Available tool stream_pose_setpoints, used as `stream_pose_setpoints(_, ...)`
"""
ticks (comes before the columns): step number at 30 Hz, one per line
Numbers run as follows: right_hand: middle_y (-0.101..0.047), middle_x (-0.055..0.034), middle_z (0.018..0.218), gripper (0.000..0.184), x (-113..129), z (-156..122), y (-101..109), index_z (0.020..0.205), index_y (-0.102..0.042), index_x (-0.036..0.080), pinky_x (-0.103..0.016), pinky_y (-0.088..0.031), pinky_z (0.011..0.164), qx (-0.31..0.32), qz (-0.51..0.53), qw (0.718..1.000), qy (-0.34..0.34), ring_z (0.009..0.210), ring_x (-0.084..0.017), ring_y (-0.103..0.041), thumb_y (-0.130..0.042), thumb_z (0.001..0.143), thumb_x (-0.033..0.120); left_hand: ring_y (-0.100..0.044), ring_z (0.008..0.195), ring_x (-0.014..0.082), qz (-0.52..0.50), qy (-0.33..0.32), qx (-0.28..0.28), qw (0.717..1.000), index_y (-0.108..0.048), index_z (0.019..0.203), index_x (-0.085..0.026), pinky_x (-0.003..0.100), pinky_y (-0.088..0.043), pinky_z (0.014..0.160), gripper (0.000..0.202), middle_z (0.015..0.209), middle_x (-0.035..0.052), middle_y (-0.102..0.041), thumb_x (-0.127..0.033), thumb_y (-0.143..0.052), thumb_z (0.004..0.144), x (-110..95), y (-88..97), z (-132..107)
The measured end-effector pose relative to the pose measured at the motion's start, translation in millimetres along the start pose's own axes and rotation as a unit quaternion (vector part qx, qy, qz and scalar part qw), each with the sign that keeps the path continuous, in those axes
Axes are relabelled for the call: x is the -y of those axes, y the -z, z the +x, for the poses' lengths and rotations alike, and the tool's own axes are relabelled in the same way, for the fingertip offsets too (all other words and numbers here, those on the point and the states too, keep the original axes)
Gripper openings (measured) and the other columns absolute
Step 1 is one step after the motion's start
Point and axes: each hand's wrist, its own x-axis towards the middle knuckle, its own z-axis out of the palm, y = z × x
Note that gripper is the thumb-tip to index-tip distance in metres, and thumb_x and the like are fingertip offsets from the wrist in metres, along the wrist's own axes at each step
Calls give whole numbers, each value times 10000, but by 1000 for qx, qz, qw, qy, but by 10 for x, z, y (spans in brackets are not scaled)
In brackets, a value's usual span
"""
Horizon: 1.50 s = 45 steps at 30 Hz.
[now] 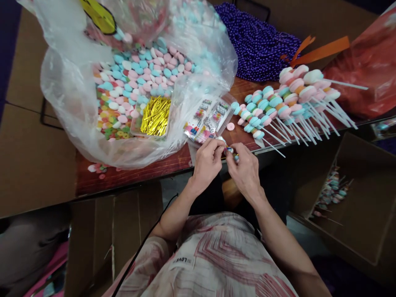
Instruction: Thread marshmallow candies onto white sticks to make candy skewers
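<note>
Where a candy bag (57,78) covers the left end of the table (148,175), gold ties (155,116) follow, then left hand (207,160) and right hand (246,169) pinching a partly hidden multicoloured piece (229,150) at the near edge, then candy skewers (286,103) rightward.

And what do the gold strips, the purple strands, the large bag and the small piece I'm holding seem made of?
Gold strips: probably metallic foil or coated plastic, shiny with bright highlights.
Purple strands: likely glossy plastic beads, round with small glints, though glass is possible.
Large bag: apparently thin plastic film, see-through and wrinkled.
Small held piece: mostly covered, so I can't tell.
</note>
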Motion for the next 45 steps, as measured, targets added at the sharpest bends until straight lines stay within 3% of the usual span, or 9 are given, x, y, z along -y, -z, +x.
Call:
stream_pose_setpoints(5,-669,-45,827,118,-9,-10,0,914,-624,204,-303,-429,680,-22,27,999,-12,691,-167,-566,-525,930,266,-627,851,157,-30,0,4,1000,-614,896,-204,297,-505,797,133,884,34,-656,-162,-511,969,1,-40,-28)
stream_pose_setpoints(7,-671,-36,815,138,0,-17,14,904,-635,204,-292,-431,659,-29,49,998,-17,662,-153,-556,-538,942,295,-641,846,143,-76,22,-21,997,-600,1026,-212,280,-522,781,83,911,29,-659,-215,-536,974,16,-59,-56)
stream_pose_setpoints(9,-679,-33,822,160,11,-24,33,901,-645,203,-283,-435,641,-32,68,997,-19,658,-145,-562,-546,950,318,-650,818,129,-115,59,-60,990,-560,1124,-219,259,-534,741,160,913,18,-658,-255,-564,968,27,-66,-83)
stream_pose_setpoints(11,-688,-34,835,168,19,-28,50,906,-651,206,-278,-443,634,-33,82,996,-18,670,-145,-574,-554,952,334,-652,807,127,-112,73,-66,989,-585,1079,-214,256,-537,731,130,896,16,-665,-267,-584,960,29,-54,-98)
stream_pose_setpoints(14,-697,-37,844,175,21,-27,65,910,-650,209,-278,-454,629,-31,88,995,-19,684,-150,-587,-555,951,350,-664,861,145,-67,34,-31,997,-675,939,-202,287,-544,789,82,916,36,-700,-214,-594,948,17,-21,-97)
stream_pose_setpoints(20,-706,-59,883,162,8,-28,61,966,-645,195,-291,-465,645,-15,76,997,2,693,-160,-598,-543,947,319,-680,844,136,-35,-3,-52,998,-721,953,-195,279,-558,774,130,925,40,-711,-137,-609,921,20,-15,-90)
stream_pose_setpoints(31,-698,-65,885,140,22,-41,49,977,-645,200,-308,-462,672,-20,52,998,25,711,-175,-600,-535,934,275,-555,674,109,3,-19,-41,999,-556,780,-193,233,-456,614,124,767,-8,-576,-87,-551,845,64,-48,-58)
stream_pose_setpoints(41,-717,-69,887,128,44,-29,7,936,-663,202,-313,-480,685,-67,20,998,4,732,-188,-617,-566,920,284,-514,670,105,-31,-34,-73,996,-498,785,-204,226,-418,597,171,754,-24,-504,-41,-533,823,51,-134,-130)
stream_pose_setpoints(45,-714,-56,881,116,30,-30,6,927,-663,193,-296,-478,656,-69,62,996,-6,699,-166,-607,-583,911,275,-523,701,111,-39,-50,-59,996,-508,809,-202,236,-435,632,157,780,-17,-519,-50,-532,838,32,-130,-162)
